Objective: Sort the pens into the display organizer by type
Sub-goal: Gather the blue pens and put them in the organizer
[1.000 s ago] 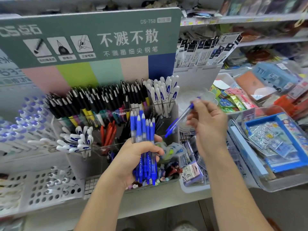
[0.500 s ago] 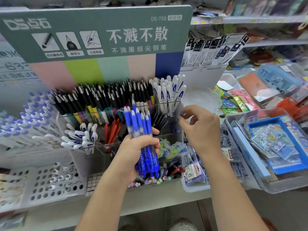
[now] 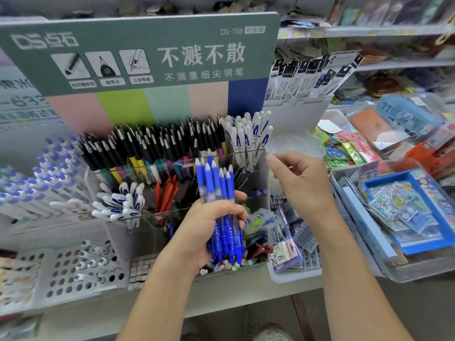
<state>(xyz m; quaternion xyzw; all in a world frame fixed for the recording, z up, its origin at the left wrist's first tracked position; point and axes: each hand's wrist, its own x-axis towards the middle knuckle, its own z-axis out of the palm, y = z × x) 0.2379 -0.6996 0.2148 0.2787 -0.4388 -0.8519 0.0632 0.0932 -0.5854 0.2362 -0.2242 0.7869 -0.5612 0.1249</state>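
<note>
A bundle of blue plastic pens [image 3: 222, 212] is clasped upright in the left hand [image 3: 206, 226] before the clear acrylic display organizer [image 3: 256, 193]. The right hand [image 3: 301, 183] is held beside it, fingers loosely curled, nothing gripped.

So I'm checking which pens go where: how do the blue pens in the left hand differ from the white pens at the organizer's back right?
The blue pens have blue grips and clear barrels; the white pens have white bodies with blue lettering. The blue pens are bunched in the left hand; the white pens stand loose in the organizer. Both point roughly upward.
</note>
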